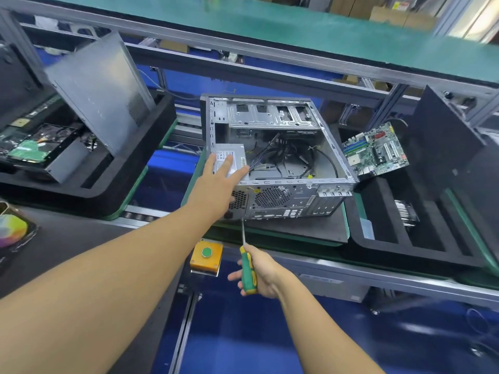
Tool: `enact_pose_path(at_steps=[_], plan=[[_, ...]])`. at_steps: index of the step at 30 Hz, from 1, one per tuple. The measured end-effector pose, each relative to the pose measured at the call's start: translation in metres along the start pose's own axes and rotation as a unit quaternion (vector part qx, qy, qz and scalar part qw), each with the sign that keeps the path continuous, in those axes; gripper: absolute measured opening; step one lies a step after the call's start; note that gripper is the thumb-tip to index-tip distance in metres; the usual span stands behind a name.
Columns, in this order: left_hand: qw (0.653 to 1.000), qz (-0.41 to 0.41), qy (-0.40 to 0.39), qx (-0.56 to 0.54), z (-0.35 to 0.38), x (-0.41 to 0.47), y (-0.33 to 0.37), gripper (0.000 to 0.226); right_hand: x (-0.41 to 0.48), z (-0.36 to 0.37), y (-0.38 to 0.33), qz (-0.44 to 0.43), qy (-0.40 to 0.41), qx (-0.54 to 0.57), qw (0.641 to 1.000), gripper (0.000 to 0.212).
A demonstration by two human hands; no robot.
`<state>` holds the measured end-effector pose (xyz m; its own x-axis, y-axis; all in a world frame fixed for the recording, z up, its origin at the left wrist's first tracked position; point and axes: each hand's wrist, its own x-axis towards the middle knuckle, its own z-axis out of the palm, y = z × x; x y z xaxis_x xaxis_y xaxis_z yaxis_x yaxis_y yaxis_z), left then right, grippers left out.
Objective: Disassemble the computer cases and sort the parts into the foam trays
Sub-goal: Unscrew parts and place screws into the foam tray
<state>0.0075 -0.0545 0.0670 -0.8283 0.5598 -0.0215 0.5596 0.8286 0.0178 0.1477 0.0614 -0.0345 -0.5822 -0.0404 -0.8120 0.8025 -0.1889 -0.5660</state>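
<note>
Two hands: left (218, 184) flat on power supply (237, 155) inside case (272, 117), right (263, 276) gripping screwdriver (248, 273); motherboard (375, 151) in foam tray (378, 211).

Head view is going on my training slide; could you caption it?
Left hand rests on the power supply inside the open computer case; right hand points a green screwdriver at its rear.
</note>
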Motion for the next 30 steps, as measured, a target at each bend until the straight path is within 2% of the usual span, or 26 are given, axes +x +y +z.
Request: enact_pose_path(at_steps=[4,6,9,11,15,18,21,27,30], plan=[[1.000,0.007,-0.003,0.022,0.000,0.001,0.000,0.081,0.001,-0.004,0.006,-0.022,-0.003,0.003,1.000,0.031],[0.999,0.008,-0.005,0.031,0.000,0.002,0.000,0.081,0.003,-0.003,0.011,-0.075,0.030,-0.036,0.996,0.022],[1.000,0.004,-0.004,0.030,0.001,0.002,0.001,0.080,0.006,0.002,0.021,-0.132,0.088,-0.080,0.984,0.020],[1.000,0.003,-0.002,0.029,0.002,0.003,0.000,0.080,0.006,0.006,0.028,-0.125,0.108,-0.050,0.985,0.021],[0.999,0.006,0.000,0.040,0.002,0.003,0.000,0.080,0.005,0.006,0.025,-0.066,0.082,0.045,0.993,0.038],[0.999,0.007,0.002,0.037,0.003,0.003,0.000,0.080,0.005,-0.001,0.021,-0.050,0.058,0.090,0.993,0.035],[0.999,0.008,0.004,0.034,0.003,0.003,-0.001,0.080,0.005,-0.005,0.028,-0.065,0.072,0.068,0.993,0.037],[1.000,0.006,0.012,0.005,0.004,0.002,-0.001,0.080,0.006,0.002,0.039,-0.139,0.122,0.022,0.982,0.009],[1.000,0.003,0.013,-0.007,0.004,0.001,-0.001,0.081,0.004,0.008,0.033,-0.134,0.123,-0.004,0.983,0.018]])
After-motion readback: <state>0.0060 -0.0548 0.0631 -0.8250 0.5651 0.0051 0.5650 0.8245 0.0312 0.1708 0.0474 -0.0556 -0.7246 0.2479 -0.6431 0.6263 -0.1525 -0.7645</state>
